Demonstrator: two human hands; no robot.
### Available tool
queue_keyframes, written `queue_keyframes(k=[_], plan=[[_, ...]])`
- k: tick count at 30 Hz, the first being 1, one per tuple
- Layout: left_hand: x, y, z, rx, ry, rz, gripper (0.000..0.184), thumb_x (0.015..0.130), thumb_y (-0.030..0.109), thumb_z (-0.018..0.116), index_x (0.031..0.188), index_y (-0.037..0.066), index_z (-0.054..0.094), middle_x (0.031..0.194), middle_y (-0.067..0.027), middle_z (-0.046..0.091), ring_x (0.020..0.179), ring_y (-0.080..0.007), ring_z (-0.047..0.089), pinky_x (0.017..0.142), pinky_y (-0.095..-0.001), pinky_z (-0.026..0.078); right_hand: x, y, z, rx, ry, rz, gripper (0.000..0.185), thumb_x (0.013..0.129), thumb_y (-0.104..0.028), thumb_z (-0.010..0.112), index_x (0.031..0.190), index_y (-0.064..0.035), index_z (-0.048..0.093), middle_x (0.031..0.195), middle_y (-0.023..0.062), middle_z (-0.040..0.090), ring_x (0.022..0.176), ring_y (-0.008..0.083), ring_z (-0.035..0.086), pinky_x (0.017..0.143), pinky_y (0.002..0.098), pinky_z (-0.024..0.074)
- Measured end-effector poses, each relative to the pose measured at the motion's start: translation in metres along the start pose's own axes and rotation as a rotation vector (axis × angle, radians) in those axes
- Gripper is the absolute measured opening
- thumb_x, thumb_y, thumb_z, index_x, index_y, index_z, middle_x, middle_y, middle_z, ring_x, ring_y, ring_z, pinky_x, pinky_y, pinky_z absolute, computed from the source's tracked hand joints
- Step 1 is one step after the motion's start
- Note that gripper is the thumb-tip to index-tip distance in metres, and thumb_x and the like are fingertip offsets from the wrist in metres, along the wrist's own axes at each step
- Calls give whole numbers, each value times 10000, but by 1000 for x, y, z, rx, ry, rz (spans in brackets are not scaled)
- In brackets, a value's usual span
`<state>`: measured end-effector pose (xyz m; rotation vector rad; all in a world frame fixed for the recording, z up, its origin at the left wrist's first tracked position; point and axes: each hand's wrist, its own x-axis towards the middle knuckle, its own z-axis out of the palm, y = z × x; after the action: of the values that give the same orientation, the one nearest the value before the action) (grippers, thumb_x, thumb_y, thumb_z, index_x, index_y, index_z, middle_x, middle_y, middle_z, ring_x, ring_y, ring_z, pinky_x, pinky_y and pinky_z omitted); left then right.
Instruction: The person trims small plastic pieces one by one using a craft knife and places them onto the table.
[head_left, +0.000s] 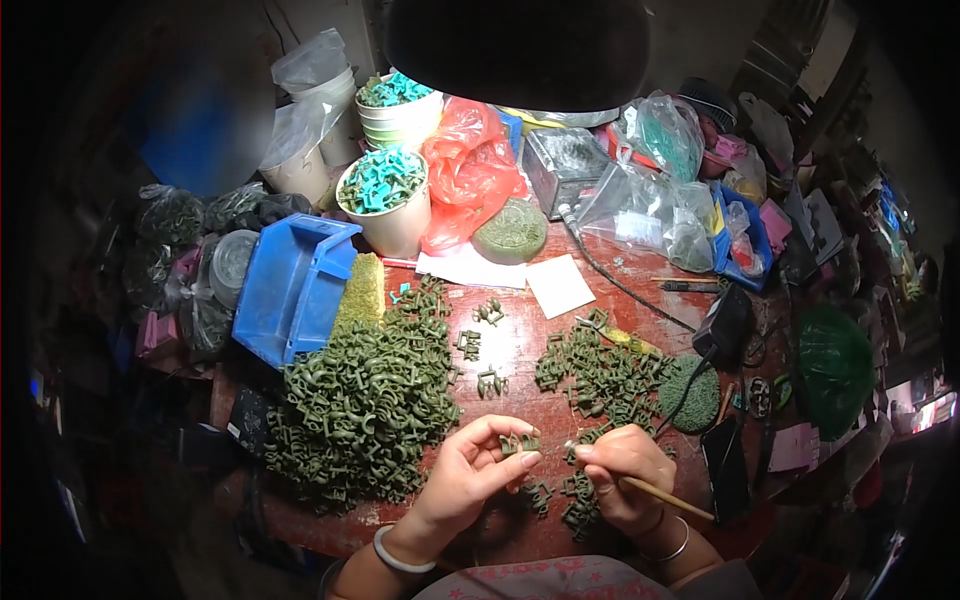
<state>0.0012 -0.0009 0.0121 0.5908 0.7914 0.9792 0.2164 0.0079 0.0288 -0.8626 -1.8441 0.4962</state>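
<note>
My left hand pinches a small dark green molded piece between thumb and fingertips. In my right hand is a thin tool with a wooden handle, its pale tip pointing toward the green piece with a small gap between them. A tall heap of similar green pieces lies to the left of my left hand. Beyond and beneath my right hand spreads a looser, flatter pile of green pieces. Several more pieces sit in small groups between the two piles.
A blue bin leans behind the left heap. Tubs of turquoise and green pieces stand at the back beside a red plastic bag. A white square, a round green disc, a cable and a phone lie on the red table.
</note>
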Motion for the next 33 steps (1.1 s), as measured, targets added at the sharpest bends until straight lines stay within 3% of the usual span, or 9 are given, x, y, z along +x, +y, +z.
queue_keyframes(k=[4, 6, 15, 24, 33], plan=[[-1, 0, 4, 15, 13, 41, 290, 925, -19, 698, 1197, 21, 609, 895, 0, 620, 736, -43, 581, 647, -192, 476, 0, 1, 0, 97, -64, 50, 102, 919, -69, 714, 996, -2, 714, 848, 93, 702, 729, 230, 654, 672, 325, 525], [-1, 0, 4, 19, -2, 99, 295, 925, -40, 686, 1203, 16, 603, 942, -12, 623, 771, -46, 583, 668, -197, 483, 0, 2, -1, 95, -36, 19, 190, 868, -9, 755, 1056, -5, 728, 814, 75, 674, 692, 218, 631, 642, 319, 521], [1, -4, -3, -79, -62, 52, 300, 926, -48, 679, 1206, 18, 597, 1106, -51, 640, 932, -98, 647, 757, -245, 562, -5, 3, -1, 175, -64, 59, 166, 881, -29, 750, 1043, -1, 725, 847, 90, 699, 703, 221, 648, 643, 322, 528], [2, -4, -3, -110, -83, 46, 299, 929, -49, 677, 1207, 20, 589, 1121, -60, 636, 937, -106, 650, 751, -249, 564, -4, 2, -1, 179, -62, 64, 180, 880, -35, 754, 1053, 1, 726, 846, 88, 697, 714, 224, 655, 653, 321, 529], [-1, 0, 1, -25, -34, -5, 324, 925, -14, 705, 1237, 21, 624, 851, 17, 614, 717, -36, 574, 629, -183, 456, -4, 6, 2, 130, -58, 59, 165, 897, -43, 736, 1055, -2, 723, 857, 92, 701, 737, 230, 654, 671, 322, 533]])
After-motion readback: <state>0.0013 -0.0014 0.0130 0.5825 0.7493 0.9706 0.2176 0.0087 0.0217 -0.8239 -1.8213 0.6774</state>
